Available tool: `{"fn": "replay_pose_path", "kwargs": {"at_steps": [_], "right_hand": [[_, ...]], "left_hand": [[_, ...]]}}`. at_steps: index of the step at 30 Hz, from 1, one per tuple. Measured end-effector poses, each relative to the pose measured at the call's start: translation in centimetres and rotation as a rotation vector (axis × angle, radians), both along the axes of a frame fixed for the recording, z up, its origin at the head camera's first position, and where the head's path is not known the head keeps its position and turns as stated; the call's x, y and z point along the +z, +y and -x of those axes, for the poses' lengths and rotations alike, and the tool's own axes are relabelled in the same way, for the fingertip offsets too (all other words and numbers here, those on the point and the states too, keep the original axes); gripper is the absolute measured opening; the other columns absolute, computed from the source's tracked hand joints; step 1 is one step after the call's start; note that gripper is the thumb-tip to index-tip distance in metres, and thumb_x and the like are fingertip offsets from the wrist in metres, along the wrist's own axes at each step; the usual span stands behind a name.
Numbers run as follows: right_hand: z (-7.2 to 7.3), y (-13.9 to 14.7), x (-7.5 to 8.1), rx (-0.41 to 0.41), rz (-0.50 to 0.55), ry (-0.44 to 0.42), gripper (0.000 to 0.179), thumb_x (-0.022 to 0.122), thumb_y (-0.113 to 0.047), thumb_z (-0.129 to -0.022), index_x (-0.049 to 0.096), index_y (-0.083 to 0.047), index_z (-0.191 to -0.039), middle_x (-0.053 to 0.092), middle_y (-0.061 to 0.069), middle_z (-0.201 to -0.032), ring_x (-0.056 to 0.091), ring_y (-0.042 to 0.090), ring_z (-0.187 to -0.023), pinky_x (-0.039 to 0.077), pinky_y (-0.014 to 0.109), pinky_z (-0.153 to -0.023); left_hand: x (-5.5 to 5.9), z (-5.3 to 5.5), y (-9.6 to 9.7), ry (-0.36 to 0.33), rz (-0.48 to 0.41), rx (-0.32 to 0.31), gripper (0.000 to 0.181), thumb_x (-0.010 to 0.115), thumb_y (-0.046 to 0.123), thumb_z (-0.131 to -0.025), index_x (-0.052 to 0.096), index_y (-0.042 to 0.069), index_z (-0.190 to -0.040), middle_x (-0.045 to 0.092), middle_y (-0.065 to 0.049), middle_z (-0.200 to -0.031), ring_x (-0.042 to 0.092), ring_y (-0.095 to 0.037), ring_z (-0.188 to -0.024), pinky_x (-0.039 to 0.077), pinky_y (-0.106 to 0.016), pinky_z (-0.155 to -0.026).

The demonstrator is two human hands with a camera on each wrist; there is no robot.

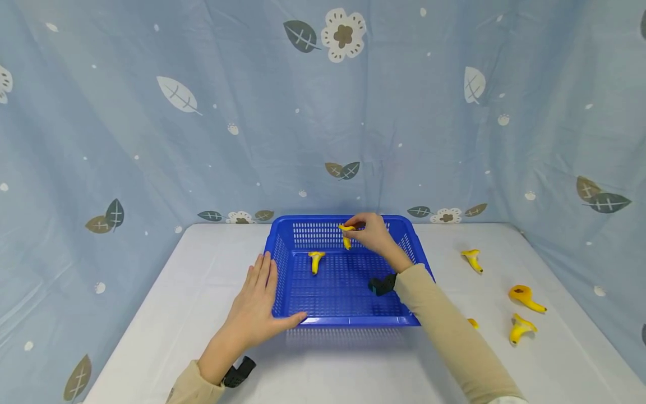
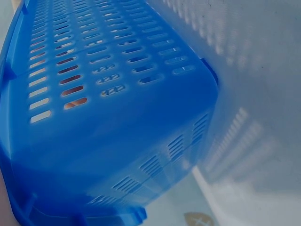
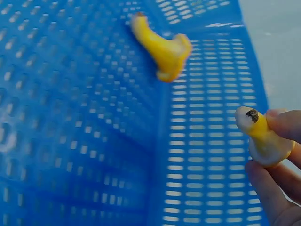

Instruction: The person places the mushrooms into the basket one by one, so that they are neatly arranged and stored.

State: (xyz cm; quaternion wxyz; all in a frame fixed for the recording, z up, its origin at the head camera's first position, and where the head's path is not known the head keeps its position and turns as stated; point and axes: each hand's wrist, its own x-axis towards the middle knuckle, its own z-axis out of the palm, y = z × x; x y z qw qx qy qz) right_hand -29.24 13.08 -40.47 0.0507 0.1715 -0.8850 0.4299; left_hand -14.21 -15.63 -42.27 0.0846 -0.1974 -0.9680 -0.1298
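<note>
A blue perforated plastic basket [image 1: 348, 321] stands on the table. My right hand [image 1: 370, 231] pinches a yellow chanterelle mushroom [image 3: 265, 141] between thumb and fingers, above the basket near its back wall. The held mushroom's stem end has a dark spot. Another chanterelle [image 1: 315, 262] lies inside, toward the back left. My left hand [image 1: 256, 306] rests at the basket's front-left corner, fingers straight along the left side and thumb out along the front rim. In the left wrist view, the outer basket wall [image 2: 103, 127] fills most of the picture.
To the right of the basket, several yellow chanterelles [image 1: 527, 298] lie spread on the white table [image 1: 212, 269]. One more mushroom [image 1: 473, 322] is mostly hidden behind the right forearm. A blue patterned curtain [image 1: 252, 112] hangs behind and at both sides.
</note>
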Motion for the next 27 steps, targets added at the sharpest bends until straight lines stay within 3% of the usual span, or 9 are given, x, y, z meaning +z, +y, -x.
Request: {"fn": "replay_pose_path", "kwargs": {"at_steps": [14, 18, 27], "right_hand": [[0.3, -1.3, -2.3, 0.081, -0.157, -0.09, 0.014, 0.078, -0.012, -0.086, 0.075, -0.003, -0.095, 0.07, 0.006, -0.089, 0.064, 0.017, -0.078, 0.056, 0.032, -0.069], [0.3, -1.6, -2.7, 0.078, -0.205, -0.108, 0.009, 0.08, -0.012, -0.083, 0.074, -0.005, -0.085, 0.068, 0.003, -0.08, 0.061, 0.015, -0.07, 0.053, 0.03, -0.062], [0.0, -2.1, -3.4, 0.108, -0.321, -0.144, 0.02, 0.083, -0.011, -0.08, 0.066, -0.006, -0.071, 0.059, 0.001, -0.065, 0.048, 0.012, -0.057, 0.041, 0.023, -0.051]], "left_hand": [[0.1, 0.0, 0.0, 0.011, 0.006, 0.001, 0.125, 0.055, 0.083, -0.077, 0.023, -0.013, -0.151, 0.007, -0.028, -0.162, 0.004, -0.04, -0.15, 0.015, -0.054, -0.12], [0.0, 0.0, 0.0, 0.018, 0.01, 0.0, 0.124, 0.055, 0.082, -0.077, 0.024, -0.013, -0.151, 0.008, -0.029, -0.161, 0.005, -0.041, -0.15, 0.015, -0.054, -0.12], [0.0, 0.0, 0.0, 0.006, 0.017, 0.001, 0.126, 0.053, 0.084, -0.077, 0.023, -0.012, -0.151, 0.007, -0.028, -0.162, 0.0, -0.038, -0.151, 0.013, -0.052, -0.12]]}}
